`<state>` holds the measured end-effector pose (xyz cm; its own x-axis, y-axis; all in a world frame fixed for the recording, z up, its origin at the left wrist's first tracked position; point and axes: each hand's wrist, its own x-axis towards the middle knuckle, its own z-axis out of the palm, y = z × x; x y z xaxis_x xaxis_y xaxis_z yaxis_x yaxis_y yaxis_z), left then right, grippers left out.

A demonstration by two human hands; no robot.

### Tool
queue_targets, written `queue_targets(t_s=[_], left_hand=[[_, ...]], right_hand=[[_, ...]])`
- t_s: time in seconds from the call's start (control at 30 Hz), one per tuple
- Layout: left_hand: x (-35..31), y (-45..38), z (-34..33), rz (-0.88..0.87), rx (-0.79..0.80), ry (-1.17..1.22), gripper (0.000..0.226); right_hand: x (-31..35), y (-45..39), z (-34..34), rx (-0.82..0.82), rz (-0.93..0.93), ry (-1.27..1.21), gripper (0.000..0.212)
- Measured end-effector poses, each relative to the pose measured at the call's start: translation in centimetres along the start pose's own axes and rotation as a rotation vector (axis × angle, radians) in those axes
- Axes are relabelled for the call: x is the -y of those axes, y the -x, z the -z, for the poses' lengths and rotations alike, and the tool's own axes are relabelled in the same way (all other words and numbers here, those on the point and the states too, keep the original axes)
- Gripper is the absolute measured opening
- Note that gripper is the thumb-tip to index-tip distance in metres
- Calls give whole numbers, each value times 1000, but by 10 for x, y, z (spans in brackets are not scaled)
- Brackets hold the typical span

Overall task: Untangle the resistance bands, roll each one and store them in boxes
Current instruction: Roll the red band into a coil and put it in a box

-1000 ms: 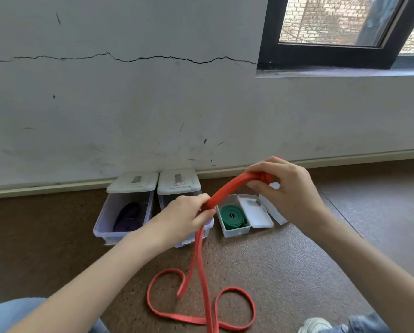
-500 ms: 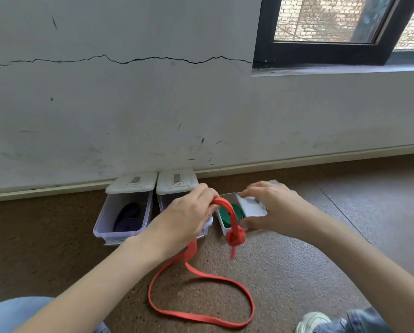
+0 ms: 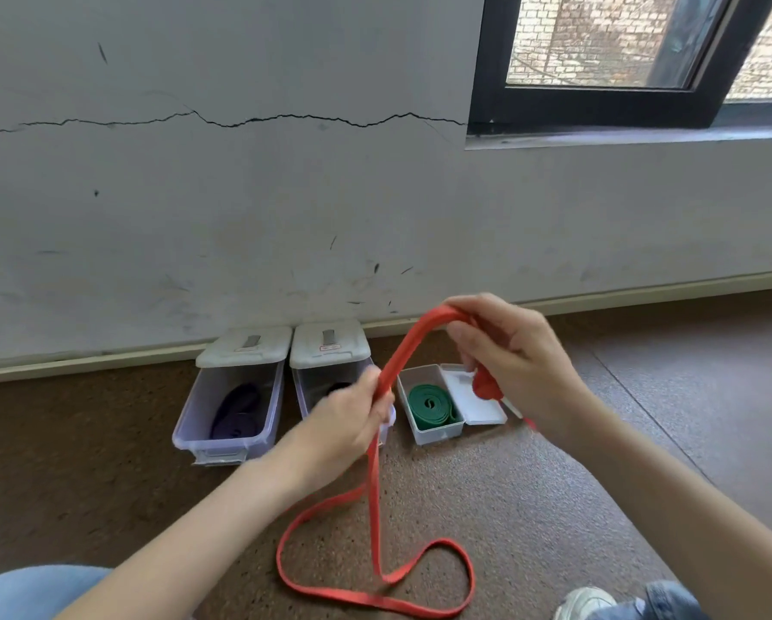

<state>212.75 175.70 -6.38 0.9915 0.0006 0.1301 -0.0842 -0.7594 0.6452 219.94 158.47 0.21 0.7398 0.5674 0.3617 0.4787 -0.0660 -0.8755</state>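
Note:
A long red resistance band point(image 3: 375, 507) arcs between my two hands and trails down in loops on the floor. My left hand point(image 3: 348, 422) grips it in front of the middle box. My right hand point(image 3: 509, 355) holds the raised end, with a bunched red part under the palm. A rolled green band point(image 3: 429, 402) lies in the small white box point(image 3: 433, 434), whose lid is open. A purple band point(image 3: 236, 413) lies in the left clear box point(image 3: 223, 440). The middle clear box point(image 3: 312, 387) holds something dark, mostly hidden by my left hand.
The three boxes stand in a row against a cracked white wall with a skirting board point(image 3: 84, 364). A dark-framed window point(image 3: 599, 100) is at the upper right. My knee in jeans point(image 3: 30, 592) and a white shoe point(image 3: 585, 601) border the brown floor.
My right hand has lifted from near the small white box, raising the band's end into an arc. The loops on the floor have shifted shape. My left hand keeps its grip.

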Motion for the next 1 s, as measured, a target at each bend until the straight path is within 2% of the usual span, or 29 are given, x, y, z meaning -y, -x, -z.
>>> queue_targets(t_s=[0.07, 0.13, 0.17, 0.2, 0.27, 0.3, 0.37, 0.4, 0.47, 0.57, 0.63, 0.7, 0.77, 0.8, 0.87, 0.97, 1.0], left_hand=[[-16, -8, 33, -81, -237, 139, 16], [-31, -13, 66, -271, -448, 136, 14], [-35, -12, 74, -316, -446, 77, 14], [-37, -11, 73, -296, -376, 13, 13], [-37, -8, 57, -215, -130, -36, 13], [-36, -8, 47, -205, -49, -39, 13], [-30, -9, 31, -217, -7, -23, 13], [-26, -9, 26, -207, -10, -5, 15], [-10, -6, 15, -135, 14, 24, 18], [9, 5, -12, -69, 137, -9, 16], [10, 4, -10, -65, 126, -4, 15], [1, -2, 16, -43, -26, 164, 22], [-12, -7, 50, -180, -212, 304, 24], [-18, -7, 63, -277, -254, 286, 21], [-30, -5, 68, -348, -191, 184, 19], [-36, -4, 45, -284, -10, 116, 19], [-32, -5, 35, -275, 13, 101, 17]], right_hand=[[3, -4, 13, -72, -33, -93, 16], [5, -6, 23, 48, -56, -20, 18], [5, -6, 23, 149, -84, 9, 21], [3, -5, 19, 238, -132, 8, 27], [-4, -4, 6, 333, -213, 29, 37], [-7, -4, -1, 348, -201, 115, 32], [-9, -3, -7, 325, -149, 257, 10], [-9, -4, -6, 292, -134, 246, 12], [-3, -6, -1, 221, -115, 107, 14], [5, -7, 10, 116, -87, -103, 13], [4, -7, 14, 98, -84, -111, 15], [1, -6, 19, 172, -133, -20, 16], [-1, -4, 23, 321, -217, 68, 9], [-1, -2, 23, 365, -243, 57, 3], [0, -1, 18, 365, -237, -32, 9], [3, 0, 6, 379, -175, -39, 6], [3, -1, 5, 369, -159, -34, 12]])
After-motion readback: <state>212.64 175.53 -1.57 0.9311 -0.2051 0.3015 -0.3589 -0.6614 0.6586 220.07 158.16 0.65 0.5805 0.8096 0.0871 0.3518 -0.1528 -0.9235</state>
